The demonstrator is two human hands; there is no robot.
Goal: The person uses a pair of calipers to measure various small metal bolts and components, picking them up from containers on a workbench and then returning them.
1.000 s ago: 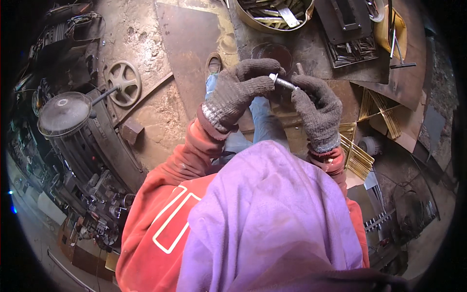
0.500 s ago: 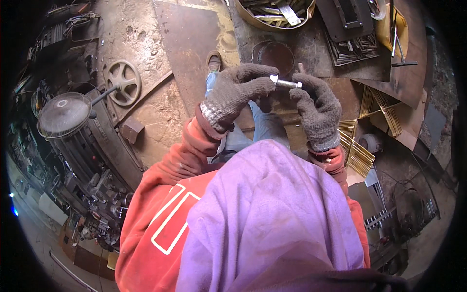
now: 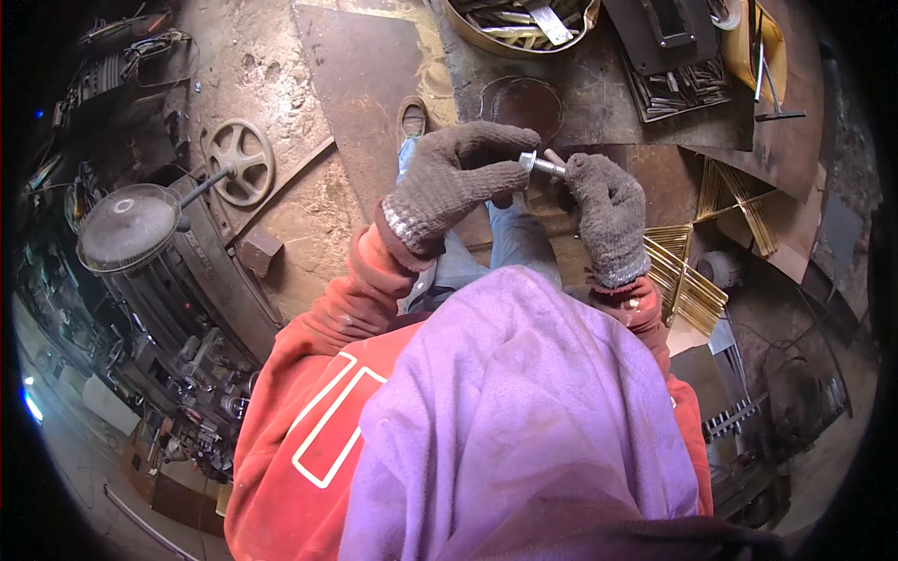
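A short shiny metal bolt (image 3: 544, 165), with a wide collar at its left end, is held level between my two hands. My left hand (image 3: 460, 176), in a brown knit glove, pinches the collar end between thumb and fingers. At the other end, the gloved fingers of my right hand (image 3: 610, 210) close round the bolt's tip and cover it. A thin brownish rod end pokes out by the right fingertips; the rest of it is hidden in the glove.
Ahead stands a metal table (image 3: 599, 103) bearing a round tub (image 3: 447, 17) of metal pieces and a tray (image 3: 687, 110) of metal pins. Brass-coloured rods (image 3: 687, 280) lie in bundles at right. A handwheel (image 3: 240, 163) and a caged fan (image 3: 129, 227) stand at left.
My right hand has shifted slightly left and down, and its fingers now cover the bolt's right end, which showed before. The brownish rod has tilted toward the bolt.
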